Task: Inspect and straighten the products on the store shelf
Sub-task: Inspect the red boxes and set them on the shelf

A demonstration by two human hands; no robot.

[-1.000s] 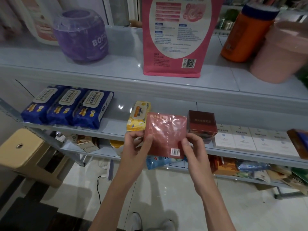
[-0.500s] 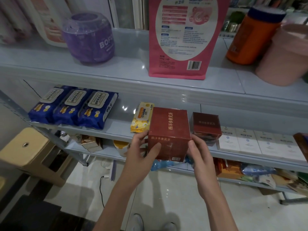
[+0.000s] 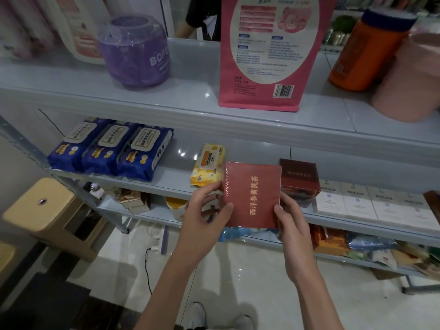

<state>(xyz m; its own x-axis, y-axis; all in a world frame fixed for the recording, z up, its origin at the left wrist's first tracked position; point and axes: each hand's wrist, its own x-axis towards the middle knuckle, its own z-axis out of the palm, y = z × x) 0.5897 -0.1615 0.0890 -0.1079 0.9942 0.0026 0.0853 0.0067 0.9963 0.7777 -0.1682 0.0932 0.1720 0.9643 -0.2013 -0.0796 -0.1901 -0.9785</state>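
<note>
**Head view.** Both hands hold a red box (image 3: 252, 195) upright in front of the middle shelf (image 3: 166, 184), with its gold-lettered face toward the camera. The left hand (image 3: 204, 217) pinches the box's left edge, thumb in front. The right hand (image 3: 289, 225) grips its lower right corner. The box looks stiff, light and film-wrapped, so it is probably slippery, and holding it by opposite edges suits it. It is sealed, so its contents cannot be seen. A matching dark red box (image 3: 298, 181) stands on the shelf just behind it to the right. A yellow wipes pack (image 3: 208, 167) lies to the left, and blue wipes packs (image 3: 112, 151) lie farther left.
</note>
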